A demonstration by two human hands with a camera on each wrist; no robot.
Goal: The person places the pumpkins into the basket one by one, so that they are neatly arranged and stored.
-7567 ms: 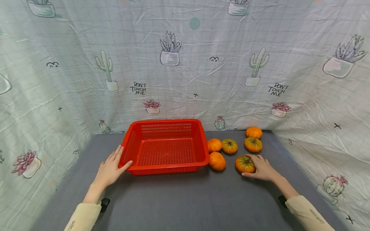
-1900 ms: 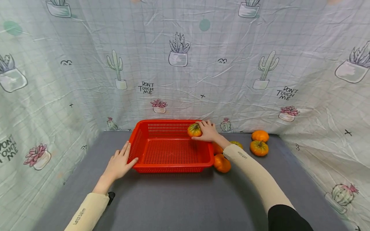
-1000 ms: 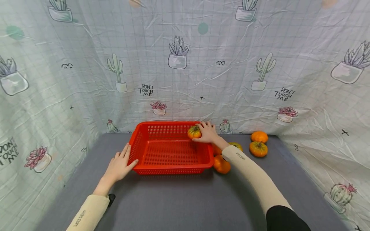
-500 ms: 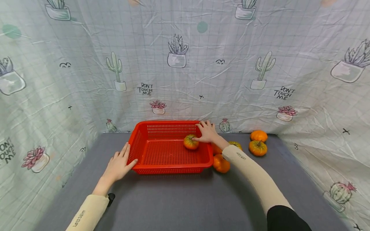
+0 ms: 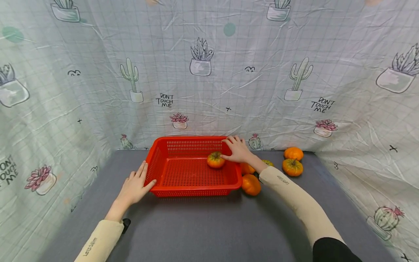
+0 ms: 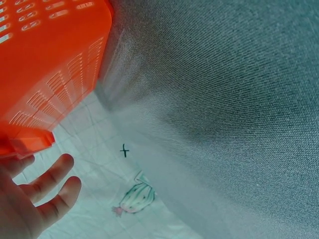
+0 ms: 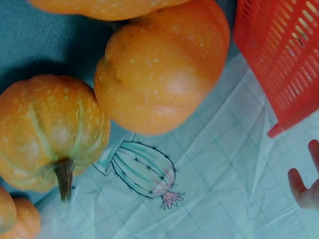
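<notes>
A red plastic basket (image 5: pixel 193 189) with slotted walls stands on the grey table. Inside it, toward the back right, lies a small orange-green pumpkin (image 5: pixel 215 160). My right hand (image 5: pixel 238 150) is over the basket's right rim with its fingers spread, the thumb beside the pumpkin and nothing in its grip. At the basket's left side, my left hand (image 5: pixel 132 186) rests its straight fingers on the rim, thumb toward the front corner. The left wrist view shows those fingers (image 6: pixel 55 179) just under the basket's rim.
Outside the basket's right wall sit an orange pumpkin (image 5: pixel 251 185), another orange pumpkin (image 7: pixel 159 69) and a ribbed greenish pumpkin (image 7: pixel 50 132), partly under my right forearm. Farther right are a pumpkin (image 5: pixel 292 167) and an orange one (image 5: pixel 293 154) behind it. A cactus-print curtain (image 5: pixel 203 102) borders the table.
My right hand gripped a pumpkin on the table at the right, carried it into the basket and let it go. The hand has since drawn slightly right. My left hand stays at the rim.
</notes>
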